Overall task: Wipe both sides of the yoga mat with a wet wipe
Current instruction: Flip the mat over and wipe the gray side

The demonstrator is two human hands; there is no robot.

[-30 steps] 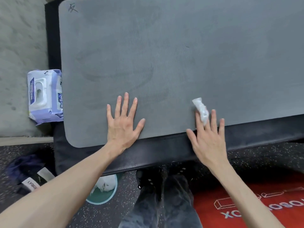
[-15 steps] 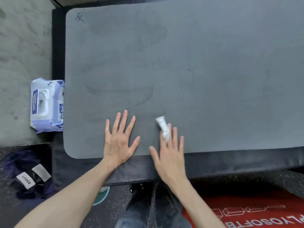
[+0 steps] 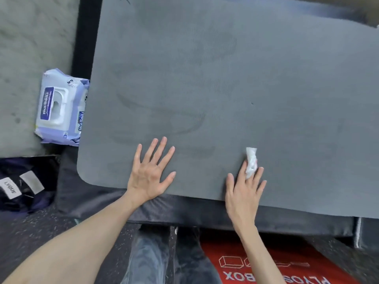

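A grey yoga mat (image 3: 225,78) lies flat on a black padded platform (image 3: 86,193) and fills most of the view, with faint damp streaks across it. My left hand (image 3: 149,173) rests flat on the mat near its front edge, fingers spread and holding nothing. To its right, my right hand (image 3: 244,189) presses a crumpled white wet wipe (image 3: 251,161) onto the mat. The wipe sticks out between and beyond my fingers.
A pack of wet wipes (image 3: 59,107) in white and purple lies left of the mat against the platform. Dark folded clothing with labels (image 3: 18,185) sits on the floor at lower left. A red plyo box (image 3: 276,265) and my legs are below the platform.
My right hand slid the wipe left toward my left hand, then back to the right along the mat's front edge. My left hand stayed planted. The view shifted.
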